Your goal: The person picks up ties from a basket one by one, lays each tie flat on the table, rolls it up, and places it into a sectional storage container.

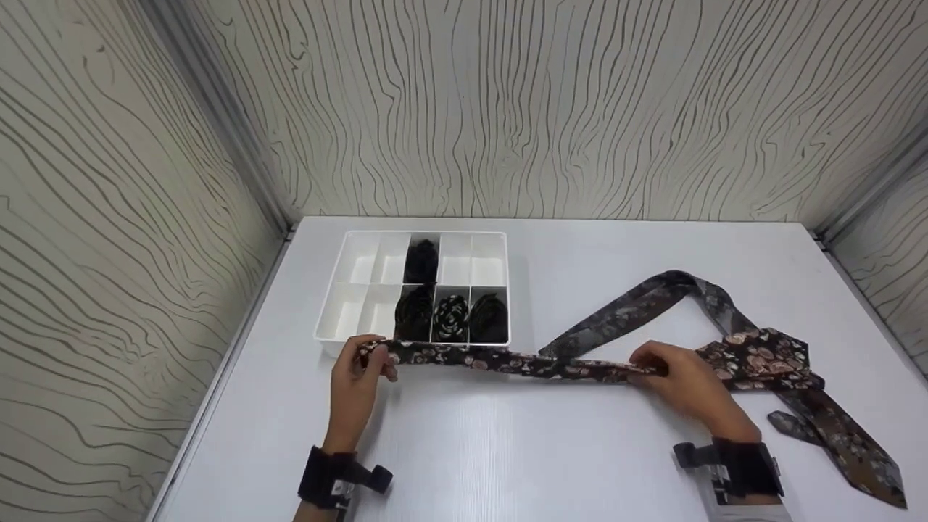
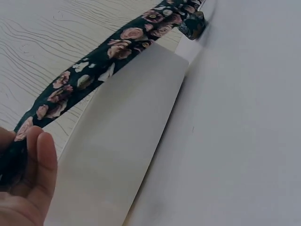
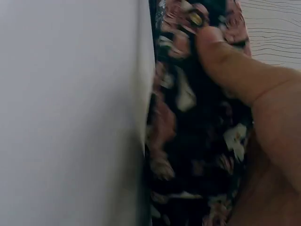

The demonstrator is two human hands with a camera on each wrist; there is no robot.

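Note:
A dark necktie with pink and white flowers (image 1: 500, 359) stretches between both hands, raised in front of the white divided box. At its left end my left hand (image 1: 362, 366) pinches the fabric between thumb and fingers; the left wrist view shows the floral tie (image 2: 117, 49) running up from those fingers. My right hand (image 1: 678, 377) grips the tie farther along, its thumb lying on the cloth in the right wrist view. Beyond the right hand, the tie's wide end (image 1: 761, 359) lies across a second, dark grey floral necktie (image 1: 863, 449) on the table.
The white divided box (image 1: 344, 312) stands at the back left of the white table (image 1: 464, 449). Rolled dark ties fill several compartments, one a black-and-white roll (image 1: 451, 317). The grey tie loops behind the right hand. Wood-patterned walls (image 1: 507, 109) border the table.

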